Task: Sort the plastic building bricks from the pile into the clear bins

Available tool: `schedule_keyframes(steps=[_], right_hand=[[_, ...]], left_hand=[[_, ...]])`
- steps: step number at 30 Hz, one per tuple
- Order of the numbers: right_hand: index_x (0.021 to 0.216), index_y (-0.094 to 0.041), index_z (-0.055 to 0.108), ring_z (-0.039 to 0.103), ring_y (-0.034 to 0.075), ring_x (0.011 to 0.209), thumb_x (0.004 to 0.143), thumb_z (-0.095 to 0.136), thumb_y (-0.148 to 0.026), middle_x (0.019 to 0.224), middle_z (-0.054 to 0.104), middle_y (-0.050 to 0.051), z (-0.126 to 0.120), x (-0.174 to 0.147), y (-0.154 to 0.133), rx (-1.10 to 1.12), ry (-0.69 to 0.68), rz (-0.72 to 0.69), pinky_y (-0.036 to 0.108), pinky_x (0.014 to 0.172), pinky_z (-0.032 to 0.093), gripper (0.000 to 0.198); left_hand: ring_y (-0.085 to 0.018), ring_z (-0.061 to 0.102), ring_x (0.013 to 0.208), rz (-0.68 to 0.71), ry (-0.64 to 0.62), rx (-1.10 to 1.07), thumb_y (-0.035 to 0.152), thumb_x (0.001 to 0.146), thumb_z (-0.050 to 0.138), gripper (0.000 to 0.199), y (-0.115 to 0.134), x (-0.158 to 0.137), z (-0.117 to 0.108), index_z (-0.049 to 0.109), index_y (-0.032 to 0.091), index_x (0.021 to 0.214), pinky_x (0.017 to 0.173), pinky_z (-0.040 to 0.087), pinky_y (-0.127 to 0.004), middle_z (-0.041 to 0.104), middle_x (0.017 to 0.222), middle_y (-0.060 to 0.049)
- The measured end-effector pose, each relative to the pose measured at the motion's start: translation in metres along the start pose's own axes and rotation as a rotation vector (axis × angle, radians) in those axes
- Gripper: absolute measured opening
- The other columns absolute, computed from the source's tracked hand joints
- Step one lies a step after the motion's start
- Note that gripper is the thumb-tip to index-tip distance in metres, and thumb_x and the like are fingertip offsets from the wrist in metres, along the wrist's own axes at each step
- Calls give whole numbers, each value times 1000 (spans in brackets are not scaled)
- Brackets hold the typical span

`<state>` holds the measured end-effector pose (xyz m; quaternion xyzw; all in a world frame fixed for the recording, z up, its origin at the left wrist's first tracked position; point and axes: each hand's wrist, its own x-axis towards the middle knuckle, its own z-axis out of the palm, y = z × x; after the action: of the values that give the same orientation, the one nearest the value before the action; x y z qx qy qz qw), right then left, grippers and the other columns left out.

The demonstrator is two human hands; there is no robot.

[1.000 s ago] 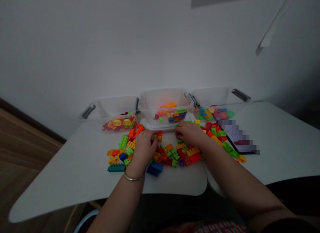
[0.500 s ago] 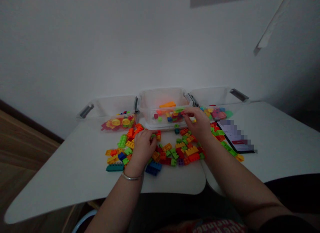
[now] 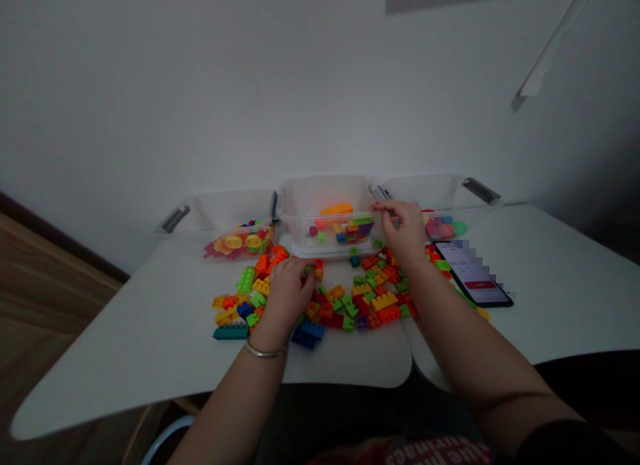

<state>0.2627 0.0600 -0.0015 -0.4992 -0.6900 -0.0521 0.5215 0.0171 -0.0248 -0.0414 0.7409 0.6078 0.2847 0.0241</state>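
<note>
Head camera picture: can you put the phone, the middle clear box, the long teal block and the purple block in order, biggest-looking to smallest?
1. Middle clear box
2. Phone
3. Long teal block
4. Purple block

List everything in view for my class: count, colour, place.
Bins: three, clear, along the wall.
Bin contents: many, mixed colours, inside.
Loose bricks: many, mixed colours, before bins.
Phone: one, dark-edged, right.
Tabletops: at least two, white, underneath.
Wall: at least one, grey, behind.
Hanging strip: one, pale, upper right.
Woodwork: count unclear, brown, left.
Curved rim: one, light blue, lower left.
Shirt: one, dark, bottom.
Bracelet: one, silvery, left wrist.
Left hand: one, bare, on bricks.
Right hand: one, bare, near middle bin.
</note>
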Motion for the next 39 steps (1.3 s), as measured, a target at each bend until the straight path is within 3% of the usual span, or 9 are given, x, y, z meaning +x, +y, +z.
schedule_keyframes(steps=[10,16,19,24,31,39], right_hand=[[107,-21,69,61,25,106,89,46,-23,113,72,8,-5,-2,-1,-74,-142,-78,45,99,41,29],[110,-20,67,60,26,111,88,49,-24,119,69,9,-10,-6,-5,-95,-104,-109,44,100,41,29],[104,-22,69,61,27,106,88,51,-25,111,70,9,-17,-8,-12,-113,-83,-129,43,95,44,24],[95,-21,71,65,22,87,91,51,-28,94,74,6,-22,-15,-27,-126,-309,-170,34,80,48,22],[99,-24,71,70,26,85,91,54,-35,92,76,8,-16,-23,-44,-446,-722,-94,32,62,47,22],[98,-18,71,68,27,96,90,56,-31,101,73,13,-6,-29,-49,-567,-837,-109,34,72,52,21]], left_hand=[[-26,61,98,7,9,-1,17,82,48,29,0,-1,0,69,20,102,93,46,-44,70,97,-9],[-26,61,98,5,0,-7,18,82,49,29,0,0,0,70,21,101,95,45,-45,71,97,-8],[-27,61,98,4,-2,-9,18,82,49,28,0,0,0,70,20,101,95,45,-45,71,98,-9],[-27,61,98,11,-3,-12,18,83,50,27,1,0,-1,69,19,101,94,45,-45,71,98,-9],[-26,61,98,6,-8,-5,18,83,50,26,1,1,0,69,21,99,93,46,-44,71,96,-7],[-27,61,102,4,-20,-10,18,84,50,27,0,2,1,70,19,101,96,44,-45,72,101,-8]])
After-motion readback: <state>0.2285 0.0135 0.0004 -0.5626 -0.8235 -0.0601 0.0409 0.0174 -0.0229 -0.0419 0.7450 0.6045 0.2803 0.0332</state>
